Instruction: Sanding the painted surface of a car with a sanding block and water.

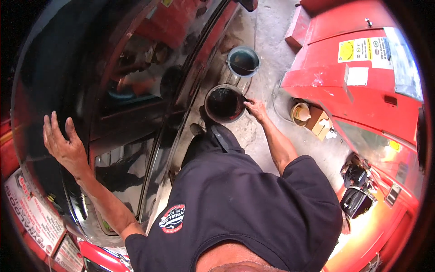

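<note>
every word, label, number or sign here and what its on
Wording not copied:
Dark shirt: round logo, lettering partly legible
White signboard, lower left: lettering partly legible
Smaller white board beside it: partly legible
Yellow-and-white notice, upper right: mostly too small
White sheet below it: too blurred
Yellow label, right: too blurred

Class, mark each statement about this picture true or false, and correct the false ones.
1. The left hand is spread out at the black car. True.
2. The right hand is at the car too. False: it is at the rim of the near bucket.
3. The far bucket is on the floor. True.
4. The person's shirt is white. False: it is dark.
</note>
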`<state>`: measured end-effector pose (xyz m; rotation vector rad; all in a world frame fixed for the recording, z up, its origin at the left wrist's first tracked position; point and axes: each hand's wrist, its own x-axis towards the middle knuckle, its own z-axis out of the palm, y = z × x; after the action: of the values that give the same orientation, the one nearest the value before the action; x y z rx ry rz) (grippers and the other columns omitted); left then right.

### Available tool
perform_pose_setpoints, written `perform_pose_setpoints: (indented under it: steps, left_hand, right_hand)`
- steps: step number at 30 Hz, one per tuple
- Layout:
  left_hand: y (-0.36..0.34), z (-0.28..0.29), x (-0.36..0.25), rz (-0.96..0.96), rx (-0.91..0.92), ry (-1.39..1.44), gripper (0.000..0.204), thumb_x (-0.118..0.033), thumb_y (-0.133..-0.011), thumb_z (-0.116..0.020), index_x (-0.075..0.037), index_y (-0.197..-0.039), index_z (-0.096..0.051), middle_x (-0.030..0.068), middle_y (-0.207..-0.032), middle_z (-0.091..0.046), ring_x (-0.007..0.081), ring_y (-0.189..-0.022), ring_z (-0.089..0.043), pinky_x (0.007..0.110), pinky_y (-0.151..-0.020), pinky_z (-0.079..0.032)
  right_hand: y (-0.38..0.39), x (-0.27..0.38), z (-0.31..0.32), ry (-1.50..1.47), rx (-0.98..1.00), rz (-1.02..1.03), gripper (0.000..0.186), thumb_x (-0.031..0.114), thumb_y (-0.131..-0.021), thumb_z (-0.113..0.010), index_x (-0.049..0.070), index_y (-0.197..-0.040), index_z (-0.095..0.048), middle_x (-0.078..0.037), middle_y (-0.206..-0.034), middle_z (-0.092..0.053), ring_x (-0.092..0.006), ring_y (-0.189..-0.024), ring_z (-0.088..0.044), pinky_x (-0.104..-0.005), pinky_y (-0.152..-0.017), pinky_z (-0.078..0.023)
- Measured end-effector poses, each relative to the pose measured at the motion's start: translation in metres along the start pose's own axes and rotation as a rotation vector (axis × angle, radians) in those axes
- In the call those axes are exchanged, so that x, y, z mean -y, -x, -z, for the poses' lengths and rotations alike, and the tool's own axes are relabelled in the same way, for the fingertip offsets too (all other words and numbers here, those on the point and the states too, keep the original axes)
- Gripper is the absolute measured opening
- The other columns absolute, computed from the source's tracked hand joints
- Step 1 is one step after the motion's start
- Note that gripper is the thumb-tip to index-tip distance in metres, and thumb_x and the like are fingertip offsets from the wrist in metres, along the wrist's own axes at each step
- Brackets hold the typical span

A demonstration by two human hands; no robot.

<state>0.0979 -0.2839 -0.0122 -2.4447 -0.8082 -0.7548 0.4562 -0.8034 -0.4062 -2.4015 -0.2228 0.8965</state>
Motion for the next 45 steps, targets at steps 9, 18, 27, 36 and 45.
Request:
perform_pose_setpoints:
  steps: [9, 18, 27, 36, 45]
  left_hand:
    - [0.010, -0.021, -0.012, 0.071, 0.142, -0.164, 0.064, -0.055, -0.108, -0.054, -0.009, -0.153, -0.057, 0.0156, -0.156, -0.058, 0.0352, -0.144, -0.055, 0.050, -0.119, -0.042]
    - [0.011, -0.009, -0.019, 0.186, 0.128, -0.130, 0.069, -0.060, -0.106, -0.053, -0.008, -0.151, -0.058, 0.0159, -0.156, -0.057, 0.0362, -0.145, -0.052, 0.052, -0.120, -0.040]
    - [0.026, -0.001, -0.021, 0.237, 0.110, -0.136, 0.068, -0.062, -0.107, -0.048, -0.011, -0.151, -0.059, 0.0135, -0.157, -0.058, 0.0327, -0.145, -0.053, 0.052, -0.120, -0.040]
    - [-0.001, -0.011, -0.020, 0.010, 0.019, -0.212, 0.056, -0.055, -0.107, -0.055, -0.011, -0.141, -0.065, 0.0122, -0.141, -0.069, 0.0305, -0.132, -0.064, 0.044, -0.108, -0.051]
    - [0.013, -0.034, -0.007, -0.010, 0.004, -0.188, 0.054, -0.053, -0.108, -0.057, -0.012, -0.142, -0.066, 0.0113, -0.145, -0.068, 0.0309, -0.130, -0.066, 0.045, -0.109, -0.052]
  right_hand:
    - [0.008, -0.021, -0.010, 0.091, -0.011, 0.144, 0.044, 0.040, -0.096, -0.065, -0.001, -0.105, -0.078, -0.012, -0.074, -0.071, -0.0204, -0.069, -0.065, -0.0393, -0.066, -0.051]
    - [-0.035, 0.014, -0.026, 0.043, 0.126, 0.270, 0.037, 0.028, -0.101, -0.071, 0.001, -0.126, -0.076, -0.002, -0.081, -0.070, -0.0120, -0.066, -0.059, -0.0311, -0.058, -0.048]
    - [-0.015, 0.124, -0.003, -0.103, 0.280, 0.402, 0.040, 0.030, -0.098, -0.073, -0.001, -0.123, -0.076, -0.001, -0.086, -0.071, -0.0112, -0.074, -0.061, -0.0302, -0.066, -0.049]
    - [-0.019, 0.123, 0.010, 0.034, 0.260, 0.356, 0.046, 0.040, -0.100, -0.070, -0.003, -0.115, -0.075, -0.008, -0.085, -0.071, -0.0162, -0.074, -0.063, -0.0385, -0.069, -0.052]
    - [-0.004, 0.015, -0.002, 0.225, 0.102, 0.094, 0.059, 0.047, -0.091, -0.073, 0.008, -0.135, -0.074, -0.020, -0.134, -0.073, -0.0367, -0.125, -0.069, -0.0426, -0.110, -0.053]
